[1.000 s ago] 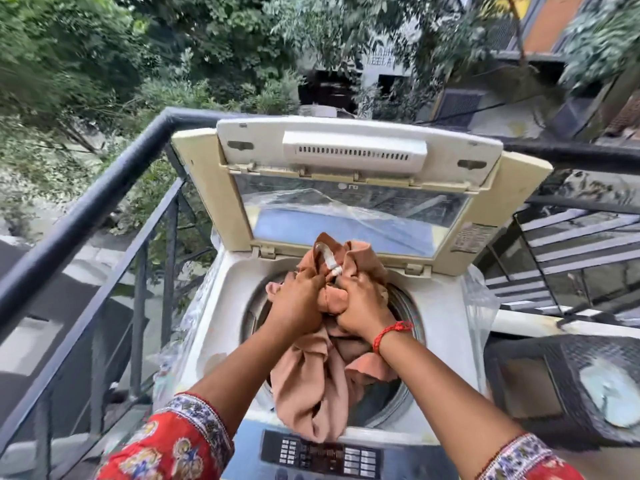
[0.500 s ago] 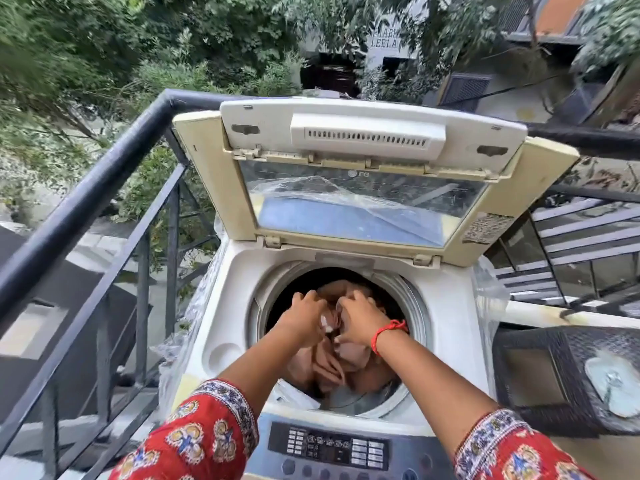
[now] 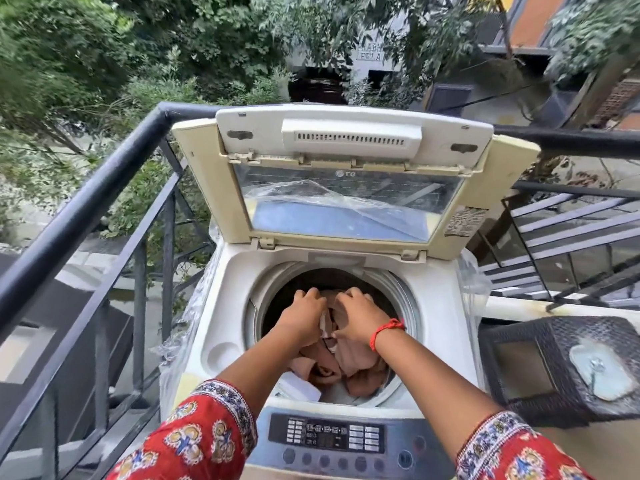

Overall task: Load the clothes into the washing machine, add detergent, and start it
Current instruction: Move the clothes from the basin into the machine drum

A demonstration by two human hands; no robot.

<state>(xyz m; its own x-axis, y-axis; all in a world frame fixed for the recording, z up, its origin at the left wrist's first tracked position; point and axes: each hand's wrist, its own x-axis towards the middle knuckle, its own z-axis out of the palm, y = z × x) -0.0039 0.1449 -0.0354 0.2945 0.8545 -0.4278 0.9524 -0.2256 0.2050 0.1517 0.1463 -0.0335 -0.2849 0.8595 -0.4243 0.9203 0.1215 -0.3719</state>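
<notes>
The grip of the left hand (image 3: 304,318) is closed on a bunch of the peach-coloured cloth (image 3: 346,362), the knuckles bent over and the fingertips buried in the folds. Just beside it, nearly touching, the grip of the right hand (image 3: 358,320) is curled onto the same cloth, with a red thread bracelet (image 3: 386,332) at the wrist; how firmly its fingers are clamped cannot be fully made out, since they are turned away from the camera. Both hands are set inside the round mouth of the drum (image 3: 332,282), and the cloth is heaped directly beneath and nearer than them, well below the rim. A white item (image 3: 299,389) is seen under the cloth, on the near left side of the drum.

The loading step is judged to be in hand: the garment is being pressed down into the tub of the washing machine (image 3: 221,306). Beyond the hands the lid (image 3: 349,178) is stood upright and open. Nearer than the hands lies the control panel (image 3: 327,436), untouched.

For the next move, the cloth would need to be released and the hands drawn clear of the drum. No detergent is visible, so it would have to be fetched from outside the view before the lid is lowered and the panel pressed.
</notes>
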